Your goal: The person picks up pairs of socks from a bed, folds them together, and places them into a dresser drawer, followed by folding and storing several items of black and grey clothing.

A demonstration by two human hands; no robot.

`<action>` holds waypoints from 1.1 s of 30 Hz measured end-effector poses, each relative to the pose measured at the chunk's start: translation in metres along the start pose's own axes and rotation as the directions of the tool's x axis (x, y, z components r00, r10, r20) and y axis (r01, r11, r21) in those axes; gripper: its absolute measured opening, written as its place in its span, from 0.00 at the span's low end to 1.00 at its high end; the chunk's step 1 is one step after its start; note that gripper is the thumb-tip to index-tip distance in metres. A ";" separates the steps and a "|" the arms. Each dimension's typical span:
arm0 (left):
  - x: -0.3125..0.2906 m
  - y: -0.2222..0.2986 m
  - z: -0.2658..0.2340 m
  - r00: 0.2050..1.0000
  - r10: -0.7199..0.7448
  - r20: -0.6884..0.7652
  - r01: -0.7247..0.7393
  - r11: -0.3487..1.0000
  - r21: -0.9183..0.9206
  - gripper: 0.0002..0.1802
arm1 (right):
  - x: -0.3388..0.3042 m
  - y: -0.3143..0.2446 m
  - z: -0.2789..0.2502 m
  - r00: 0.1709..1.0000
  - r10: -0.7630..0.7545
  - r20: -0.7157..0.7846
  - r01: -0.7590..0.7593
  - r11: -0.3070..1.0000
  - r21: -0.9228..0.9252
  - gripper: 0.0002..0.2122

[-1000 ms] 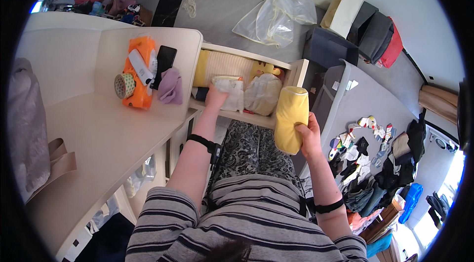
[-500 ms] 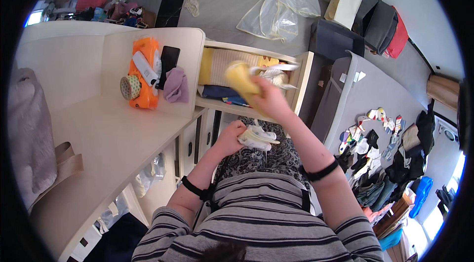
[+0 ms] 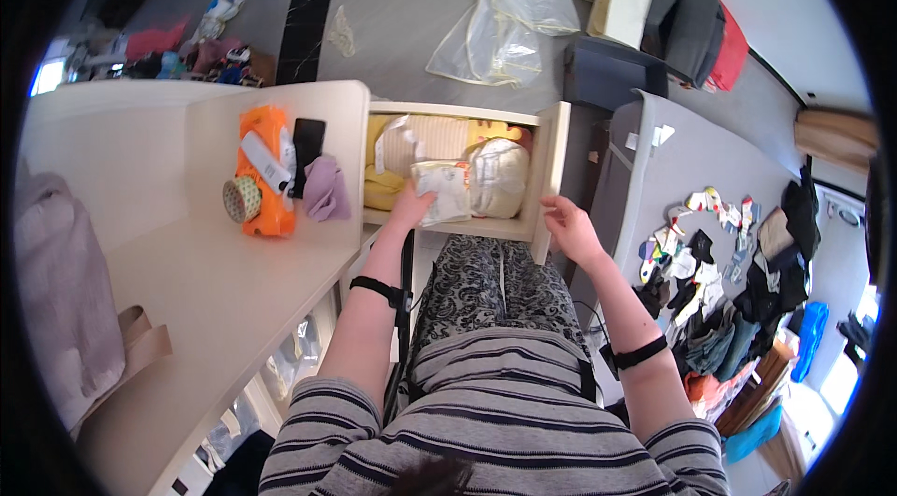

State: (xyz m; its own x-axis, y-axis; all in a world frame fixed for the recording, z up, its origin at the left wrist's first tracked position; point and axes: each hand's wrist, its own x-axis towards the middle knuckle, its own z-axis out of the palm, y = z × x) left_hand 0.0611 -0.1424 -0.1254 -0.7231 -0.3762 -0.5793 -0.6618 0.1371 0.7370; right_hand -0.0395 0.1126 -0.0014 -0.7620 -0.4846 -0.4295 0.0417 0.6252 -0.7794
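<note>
My left hand (image 3: 408, 208) is over the front of a pulled-out drawer (image 3: 553, 160), closed on the edge of a white folded cloth item (image 3: 441, 194) with a small print. Beside that item, a puffy white folded piece (image 3: 500, 180), perhaps a diaper, rests in the drawer. A yellow cloth (image 3: 381, 190) lies at the drawer's left, with a whitish cloth (image 3: 398, 145) behind it. Under these shows a yellow-and-beige striped cloth (image 3: 447, 132). My right hand (image 3: 572, 229) is just right of the drawer's end panel, fingers loosely bent and holding nothing.
On the cream desk (image 3: 234, 262) at left are an orange wipes pack (image 3: 269, 206), a tape roll (image 3: 242, 200), a black phone (image 3: 309, 146) and a purple cloth (image 3: 326, 190). Socks and clothes (image 3: 701, 258) lie on a grey surface at right. Clear plastic bags (image 3: 500, 34) lie beyond the drawer.
The yellow bundle has left my right hand, and a yellow cloth now shows at the drawer's left. My left hand moved forward from my lap to the drawer with a white item.
</note>
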 end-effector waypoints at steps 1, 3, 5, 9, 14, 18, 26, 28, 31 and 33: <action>0.004 0.006 -0.001 0.999 -0.008 -0.041 0.010 0.999 0.054 0.23 | -0.008 0.007 -0.001 0.999 0.031 -0.044 -0.030 0.999 0.025 0.13; 0.011 0.011 -0.006 0.994 -0.021 -0.108 0.036 0.991 0.132 0.24 | -0.022 0.014 0.007 0.993 0.118 -0.028 -0.116 0.991 0.066 0.13; 0.014 -0.003 -0.019 0.988 0.006 -0.153 0.021 0.984 0.176 0.26 | -0.033 0.012 0.013 0.987 0.158 -0.010 -0.156 0.985 0.069 0.13; 0.022 -0.029 -0.046 0.962 0.125 -0.243 -0.058 0.962 0.265 0.31 | -0.045 0.008 0.031 0.995 0.086 -0.053 -0.087 0.996 -0.019 0.13; 0.033 0.034 -0.066 0.844 0.453 -0.286 -0.255 0.809 0.529 0.31 | -0.041 0.032 0.032 0.967 0.132 -0.218 -0.160 0.981 -0.112 0.13; 0.031 0.077 -0.055 0.818 0.567 -0.095 -0.486 0.770 0.415 0.26 | -0.048 0.054 0.034 0.928 0.272 -0.255 -0.294 0.954 -0.052 0.14; 0.003 0.123 0.004 0.904 0.318 0.286 -0.271 0.943 -0.192 0.18 | -0.066 0.100 0.038 0.871 0.444 -0.211 -0.465 0.883 -0.060 0.16; -0.002 0.131 0.017 0.891 0.229 0.393 -0.157 0.966 -0.206 0.17 | -0.067 0.106 0.037 0.861 0.457 -0.222 -0.474 0.880 -0.028 0.16; -0.005 0.136 0.033 0.854 0.187 0.486 -0.114 0.978 -0.175 0.16 | -0.066 0.111 0.033 0.850 0.478 -0.221 -0.488 0.873 0.013 0.16; -0.002 0.137 0.044 0.820 0.136 0.555 -0.085 0.990 -0.117 0.16 | -0.067 0.111 0.032 0.845 0.482 -0.231 -0.488 0.872 0.036 0.16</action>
State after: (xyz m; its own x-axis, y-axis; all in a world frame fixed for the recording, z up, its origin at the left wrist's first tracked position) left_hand -0.0367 -0.0829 -0.0382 -0.7932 0.2188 -0.5683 -0.5702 0.0609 0.8192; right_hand 0.0367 0.1954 -0.0738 -0.7732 0.0337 -0.6332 0.4314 0.7598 -0.4863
